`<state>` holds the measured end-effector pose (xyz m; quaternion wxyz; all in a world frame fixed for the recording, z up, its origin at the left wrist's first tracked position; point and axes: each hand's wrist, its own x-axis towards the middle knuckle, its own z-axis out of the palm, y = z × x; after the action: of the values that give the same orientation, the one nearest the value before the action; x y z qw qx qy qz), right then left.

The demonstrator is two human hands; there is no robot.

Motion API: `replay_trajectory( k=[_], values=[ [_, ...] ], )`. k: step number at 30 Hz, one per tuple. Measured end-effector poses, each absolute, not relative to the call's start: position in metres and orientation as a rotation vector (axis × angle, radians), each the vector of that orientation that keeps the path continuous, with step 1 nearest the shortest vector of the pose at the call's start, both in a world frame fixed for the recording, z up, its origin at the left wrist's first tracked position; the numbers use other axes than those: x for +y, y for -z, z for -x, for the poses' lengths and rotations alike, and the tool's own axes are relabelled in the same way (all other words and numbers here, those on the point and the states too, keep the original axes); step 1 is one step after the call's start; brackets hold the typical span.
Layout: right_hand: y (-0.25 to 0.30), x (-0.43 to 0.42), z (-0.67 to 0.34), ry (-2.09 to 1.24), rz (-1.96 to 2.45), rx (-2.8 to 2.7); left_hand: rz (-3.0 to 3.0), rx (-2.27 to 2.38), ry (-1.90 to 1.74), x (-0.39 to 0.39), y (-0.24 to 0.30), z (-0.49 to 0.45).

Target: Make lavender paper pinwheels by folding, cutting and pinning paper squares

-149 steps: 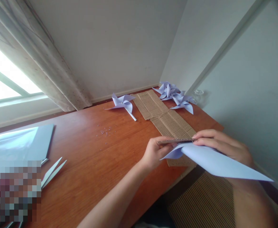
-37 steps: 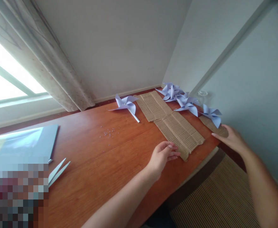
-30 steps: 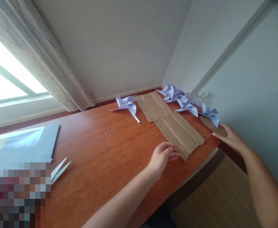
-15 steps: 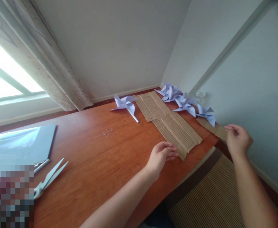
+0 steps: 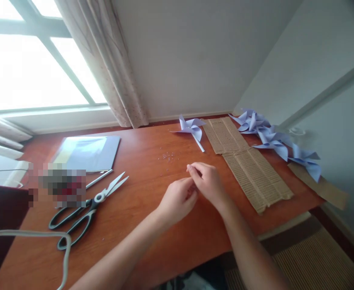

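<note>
My left hand (image 5: 177, 201) and my right hand (image 5: 207, 181) meet above the middle of the wooden table. Fingers are curled on both, the right thumb against its fingertips; anything inside them is hidden. Just beyond lie several tiny beads or bits (image 5: 167, 156), scattered on the wood. Farther back, a pale lilac paper pinwheel (image 5: 192, 127) on a white stick lies beside a piece of corrugated cardboard (image 5: 225, 135). A second cardboard piece (image 5: 258, 177) lies nearer, to the right of my hands.
Several more pinwheels (image 5: 272, 139) are grouped along the right side, one over a cardboard strip (image 5: 325, 187) that juts past the table edge. Open-bladed scissors (image 5: 100, 197), a white rod (image 5: 100, 179) and a grey folder (image 5: 112, 151) lie left. A pale cable (image 5: 44, 233) crosses the lower left.
My right hand has left the cardboard strip at the right edge and come in to my left hand. The view has swung left, showing more of the window and the whole scissors.
</note>
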<state>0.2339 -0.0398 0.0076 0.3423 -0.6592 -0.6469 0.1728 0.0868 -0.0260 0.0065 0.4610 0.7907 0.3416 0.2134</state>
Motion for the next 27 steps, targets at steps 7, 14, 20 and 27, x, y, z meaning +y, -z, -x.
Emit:
replay_trajectory(
  k=[7,14,20,27],
  values=[
    [0.016,-0.007,-0.174,-0.493,1.656,-1.954,-2.078,1.146,-0.626,-0.009,-0.009,0.012],
    [0.031,-0.019,-0.161,-0.416,1.607,-2.044,-1.98,1.252,-0.774,-0.012,0.012,0.048],
    [0.029,-0.018,-0.165,-0.406,1.597,-2.063,-2.156,1.28,-0.689,-0.012,0.015,0.039],
    [0.028,-0.025,-0.159,-0.409,1.544,-2.093,-2.443,1.284,-0.517,-0.017,0.017,0.034]
  ],
)
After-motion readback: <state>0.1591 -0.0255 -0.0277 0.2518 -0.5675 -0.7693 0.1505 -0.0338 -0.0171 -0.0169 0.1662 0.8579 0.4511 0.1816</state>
